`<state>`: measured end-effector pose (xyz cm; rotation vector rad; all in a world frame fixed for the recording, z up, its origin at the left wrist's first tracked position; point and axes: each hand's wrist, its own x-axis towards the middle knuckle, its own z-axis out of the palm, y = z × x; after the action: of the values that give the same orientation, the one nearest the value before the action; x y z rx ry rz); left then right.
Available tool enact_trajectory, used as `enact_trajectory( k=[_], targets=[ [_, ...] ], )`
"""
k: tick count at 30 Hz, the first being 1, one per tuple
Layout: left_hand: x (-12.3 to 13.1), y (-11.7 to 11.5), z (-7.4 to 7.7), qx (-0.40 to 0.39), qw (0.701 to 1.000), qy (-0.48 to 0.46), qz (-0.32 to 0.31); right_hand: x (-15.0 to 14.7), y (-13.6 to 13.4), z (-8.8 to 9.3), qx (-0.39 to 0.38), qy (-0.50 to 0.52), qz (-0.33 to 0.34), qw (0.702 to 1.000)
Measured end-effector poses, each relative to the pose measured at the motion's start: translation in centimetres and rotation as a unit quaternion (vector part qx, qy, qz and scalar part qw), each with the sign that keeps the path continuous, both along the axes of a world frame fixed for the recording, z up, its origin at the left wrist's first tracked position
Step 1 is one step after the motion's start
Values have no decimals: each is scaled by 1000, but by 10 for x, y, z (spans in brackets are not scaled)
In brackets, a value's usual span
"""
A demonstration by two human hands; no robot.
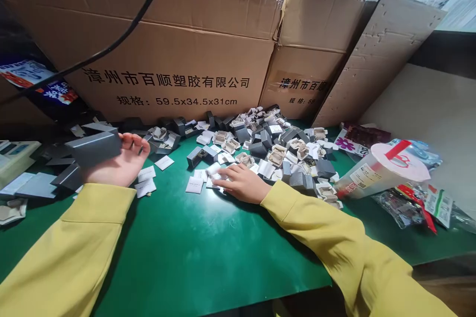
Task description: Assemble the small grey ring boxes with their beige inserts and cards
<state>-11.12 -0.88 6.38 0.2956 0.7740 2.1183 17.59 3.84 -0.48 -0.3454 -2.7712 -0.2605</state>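
Observation:
At the left, my left hand (118,162) is turned palm up with its fingers curled, holding a dark grey hinged box (94,148) that looks opened. The box hides the thumb. My right hand (243,182) lies low over the middle of the table, its fingertips closed on a small white paper insert (213,169). Small white printed cards (194,184) lie just left of those fingers. More white cards (146,188) rest beside my left hand. An opened grey box (201,156) stands just behind the right hand's fingers.
A heap of grey boxes and paper inserts (277,153) spreads across the back of the green table (208,262). Large cartons (178,59) wall off the rear. A lidded cup (379,173) and snack wrappers (412,208) are at the right. A black cable (122,39) hangs upper left.

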Motion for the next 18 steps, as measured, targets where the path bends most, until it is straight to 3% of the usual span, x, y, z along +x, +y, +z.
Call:
enact_trajectory(
  k=[3,5,8,9,12,14,16,18],
  targets=[
    [-5,1,1,18,995,-100,-9,0,3,-4,4,23,-7,1000],
    [2,1,-5,-9,993,-112,-21,2,5,-4,8,44,0,999],
    [24,-1,-17,-34,996,-51,-69,5,7,-1,20,89,-18,996],
    [32,-2,-21,-34,993,-10,-114,6,8,0,24,101,-27,994],
    [56,-6,-32,-122,969,50,-209,8,8,-1,29,111,-14,993],
    [68,-9,-38,-183,951,73,-240,11,9,2,28,109,0,994],
    [75,-10,-43,-226,936,106,-249,16,14,12,19,118,-42,992],
    [77,-11,-45,-236,925,137,-263,27,23,32,-4,125,-153,980]
  ],
)
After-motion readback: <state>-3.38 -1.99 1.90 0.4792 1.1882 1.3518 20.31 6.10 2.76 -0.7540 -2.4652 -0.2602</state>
